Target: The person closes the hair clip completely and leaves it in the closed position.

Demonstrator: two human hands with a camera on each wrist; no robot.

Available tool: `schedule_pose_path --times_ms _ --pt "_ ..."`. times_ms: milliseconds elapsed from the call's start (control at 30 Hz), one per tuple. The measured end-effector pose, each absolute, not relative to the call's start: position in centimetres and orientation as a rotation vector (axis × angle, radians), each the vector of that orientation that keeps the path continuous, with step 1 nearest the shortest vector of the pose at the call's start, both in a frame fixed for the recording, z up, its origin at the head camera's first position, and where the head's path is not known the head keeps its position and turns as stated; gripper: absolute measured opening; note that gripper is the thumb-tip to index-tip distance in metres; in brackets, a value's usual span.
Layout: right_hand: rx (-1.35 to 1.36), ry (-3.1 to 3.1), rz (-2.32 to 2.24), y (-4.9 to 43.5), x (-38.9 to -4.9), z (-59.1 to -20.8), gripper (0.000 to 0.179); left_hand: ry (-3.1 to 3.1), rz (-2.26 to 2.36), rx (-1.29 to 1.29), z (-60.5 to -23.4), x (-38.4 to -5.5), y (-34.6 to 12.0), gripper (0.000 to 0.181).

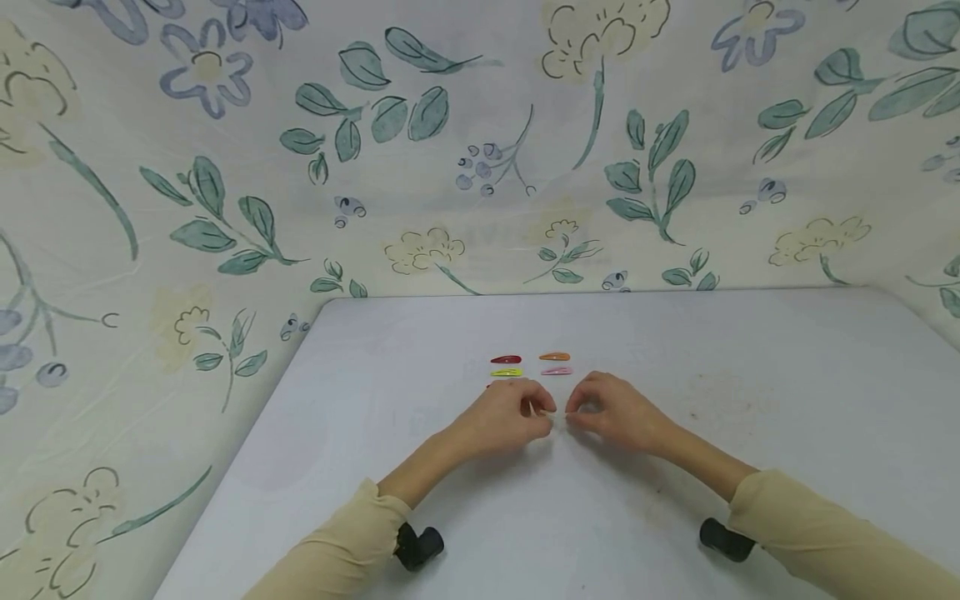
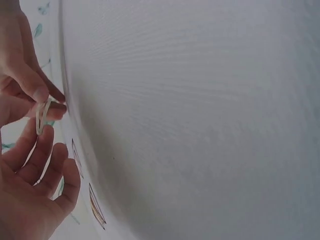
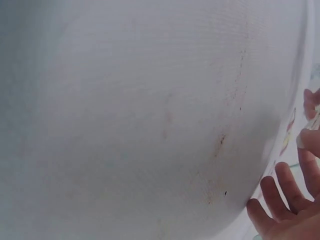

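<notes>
My left hand (image 1: 504, 419) and right hand (image 1: 621, 414) meet over the table, fingertips close together. Between them is a small pale snap hair clip (image 2: 40, 119), its loop standing apart in the left wrist view. The left thumb and fingers pinch its lower end there, while the right thumb and finger hold the upper end. Just beyond the hands lie a dark red hair clip (image 1: 506, 359), an orange one (image 1: 555, 357), a yellow hair clip (image 1: 507, 372) and a pink one (image 1: 557, 371). A red bit shows behind the left hand, mostly hidden.
The white table (image 1: 300, 467) reaches back to a hanging flowered cloth (image 1: 480, 150). Faint brownish stains (image 1: 720, 396) mark the tabletop on the right. Black wrist devices (image 1: 420, 547) stick out below both sleeves.
</notes>
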State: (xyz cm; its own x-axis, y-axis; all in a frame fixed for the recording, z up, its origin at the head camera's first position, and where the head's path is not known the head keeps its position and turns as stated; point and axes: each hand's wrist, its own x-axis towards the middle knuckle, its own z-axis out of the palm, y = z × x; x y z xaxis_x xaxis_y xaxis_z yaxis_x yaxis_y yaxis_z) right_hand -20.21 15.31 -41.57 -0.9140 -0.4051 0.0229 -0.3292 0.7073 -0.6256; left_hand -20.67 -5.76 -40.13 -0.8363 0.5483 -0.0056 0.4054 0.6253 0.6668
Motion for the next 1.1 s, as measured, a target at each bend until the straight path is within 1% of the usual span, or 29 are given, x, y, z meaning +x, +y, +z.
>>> schedule_pose_path --times_ms 167,367,500,800,1100 --pt "-0.598 2.794 -1.004 15.3 -20.2 -41.4 0.003 2.657 1.022 0.806 -40.2 -20.8 -5.8 0.013" --pt "-0.586 2.801 -1.072 15.4 -20.2 -41.1 0.004 2.757 1.042 0.839 -40.2 -20.9 -5.6 0.007" --pt "-0.532 2.799 -1.122 15.4 -20.2 -40.9 0.005 2.807 1.051 0.865 -40.2 -21.2 -5.4 0.005" --pt "-0.523 2.846 -1.207 15.6 -20.2 -41.0 0.006 2.867 1.097 0.925 -40.2 -21.9 -4.8 0.007" --pt "-0.628 2.984 -1.371 15.2 -20.4 -41.2 0.007 2.971 1.189 0.970 -40.3 -22.2 -4.6 0.006"
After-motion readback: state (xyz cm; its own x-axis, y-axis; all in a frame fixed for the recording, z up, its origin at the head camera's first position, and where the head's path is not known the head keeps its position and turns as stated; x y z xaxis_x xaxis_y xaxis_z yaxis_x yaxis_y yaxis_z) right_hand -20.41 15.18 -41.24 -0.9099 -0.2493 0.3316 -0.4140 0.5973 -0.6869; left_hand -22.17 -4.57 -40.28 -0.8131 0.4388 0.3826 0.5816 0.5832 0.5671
